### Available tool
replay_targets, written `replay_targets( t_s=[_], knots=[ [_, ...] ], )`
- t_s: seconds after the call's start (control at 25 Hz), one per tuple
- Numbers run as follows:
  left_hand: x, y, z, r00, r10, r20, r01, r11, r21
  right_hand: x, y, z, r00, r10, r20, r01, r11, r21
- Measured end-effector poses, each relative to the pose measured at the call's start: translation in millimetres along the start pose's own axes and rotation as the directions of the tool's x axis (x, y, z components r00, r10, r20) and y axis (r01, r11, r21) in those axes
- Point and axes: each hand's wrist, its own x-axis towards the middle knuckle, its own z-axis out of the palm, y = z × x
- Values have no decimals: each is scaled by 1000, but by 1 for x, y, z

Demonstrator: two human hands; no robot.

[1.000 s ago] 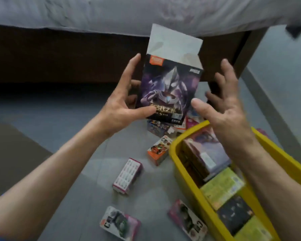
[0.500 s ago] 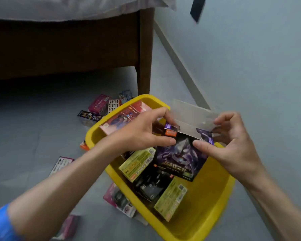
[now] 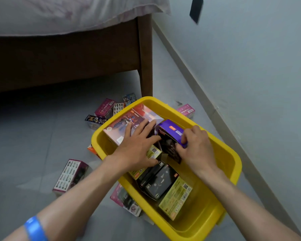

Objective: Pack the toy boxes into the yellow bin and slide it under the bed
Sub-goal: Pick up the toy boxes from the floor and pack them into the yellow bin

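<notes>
Room: grey floor meeting a pale wall to the right of the yellow bin; a dark plate on that wall, up high
Bed: wooden bed frame under a pale sheet, beyond the bin; its corner leg stands just behind the bin's far rim; the gap beneath is dark
Yellow bin: yellow bin on the floor, not yet under the bed; part full of toy boxes
Boxes inside: large red box at the bin's far end; black box mid-bin; yellow-green box at its near end
Purple box: purple box tilted, lower end down among the others, not yet lying flat
Left hand: left hand spread, fingers straight, resting across the red box beside the purple one; blue wristband on that arm
Right hand: right hand curled round the purple box's right edge, thumb and fingers pinching it
Loose boxes: magenta box left of the bin; a cluster behind its far-left corner; pink box behind its far-right; one against the near-left wall
Risk: the purple box may wedge on edge and stand proud; a proud box could foul the bed rail; the leg close behind may block a straight slide; loose boxes could be overlooked
</notes>
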Motion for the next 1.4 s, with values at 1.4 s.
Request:
replay_targets(
  t_s=[1.4],
  knots=[
    [-95,-66,-7,514,-724,-461,353,668,-655,-2,-115,-7,939,-344,-22,345,937,51]
  ],
)
